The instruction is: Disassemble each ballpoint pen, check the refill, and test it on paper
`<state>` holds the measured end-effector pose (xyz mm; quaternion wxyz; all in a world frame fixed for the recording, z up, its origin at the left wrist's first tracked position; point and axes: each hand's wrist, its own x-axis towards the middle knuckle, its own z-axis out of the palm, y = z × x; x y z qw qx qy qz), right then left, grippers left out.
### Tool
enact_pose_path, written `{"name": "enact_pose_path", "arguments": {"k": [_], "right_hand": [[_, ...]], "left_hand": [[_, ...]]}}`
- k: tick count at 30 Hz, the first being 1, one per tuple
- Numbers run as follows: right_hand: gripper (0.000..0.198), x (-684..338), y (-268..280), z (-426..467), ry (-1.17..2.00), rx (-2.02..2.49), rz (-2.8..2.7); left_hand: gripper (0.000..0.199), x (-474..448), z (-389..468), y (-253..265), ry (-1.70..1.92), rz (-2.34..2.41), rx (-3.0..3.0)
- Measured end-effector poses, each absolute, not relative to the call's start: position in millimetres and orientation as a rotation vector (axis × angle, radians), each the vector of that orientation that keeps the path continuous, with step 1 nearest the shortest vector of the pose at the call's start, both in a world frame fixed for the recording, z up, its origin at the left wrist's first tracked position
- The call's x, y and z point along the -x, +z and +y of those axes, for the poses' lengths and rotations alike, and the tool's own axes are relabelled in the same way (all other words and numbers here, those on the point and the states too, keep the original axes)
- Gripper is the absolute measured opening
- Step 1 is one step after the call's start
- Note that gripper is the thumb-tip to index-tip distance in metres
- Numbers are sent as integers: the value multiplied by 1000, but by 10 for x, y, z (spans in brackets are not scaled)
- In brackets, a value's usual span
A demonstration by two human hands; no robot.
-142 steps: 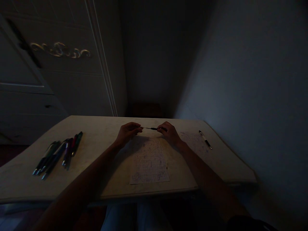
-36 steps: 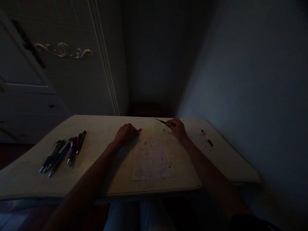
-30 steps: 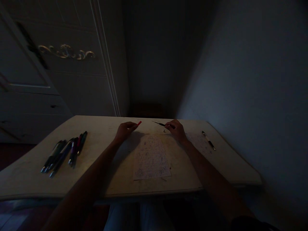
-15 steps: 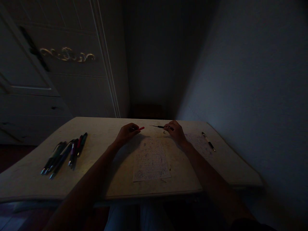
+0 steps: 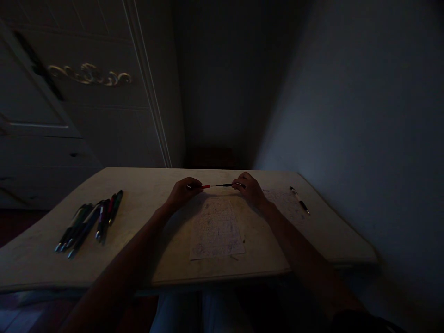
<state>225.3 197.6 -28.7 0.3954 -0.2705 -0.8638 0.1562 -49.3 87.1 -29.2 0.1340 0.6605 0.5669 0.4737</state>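
My left hand (image 5: pixel 184 192) is closed on a red pen barrel (image 5: pixel 206 186), whose end points right. Facing it, my right hand (image 5: pixel 248 187) pinches a black pen part (image 5: pixel 228 185) with a thin refill (image 5: pixel 218 186) sticking out to the left. The refill's tip meets the open end of the red barrel; the dim light hides whether it is inside. Both hands are just above the far half of the table. Below them lies a sheet of paper (image 5: pixel 217 231) covered in handwriting and scribbles.
Several pens (image 5: pixel 83 224) lie in a group on the table's (image 5: pixel 145 185) left side. A white and black pen (image 5: pixel 300 200) rests at the right, by another scribbled sheet (image 5: pixel 286 203). A wall (image 5: pixel 364 138) borders the right; a cabinet (image 5: pixel 104 138) stands behind left.
My right hand has moved left, bringing the refill up to the end of the red barrel. The gap between the two parts has closed. The view has shifted slightly.
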Motion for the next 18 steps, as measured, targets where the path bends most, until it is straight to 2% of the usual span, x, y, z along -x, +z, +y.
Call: {"name": "enact_pose_path", "arguments": {"k": [18], "right_hand": [[7, -2147, -287, 1817, 431, 631, -2266]], "left_hand": [[18, 322, 806, -214, 1272, 1644, -1948]]}}
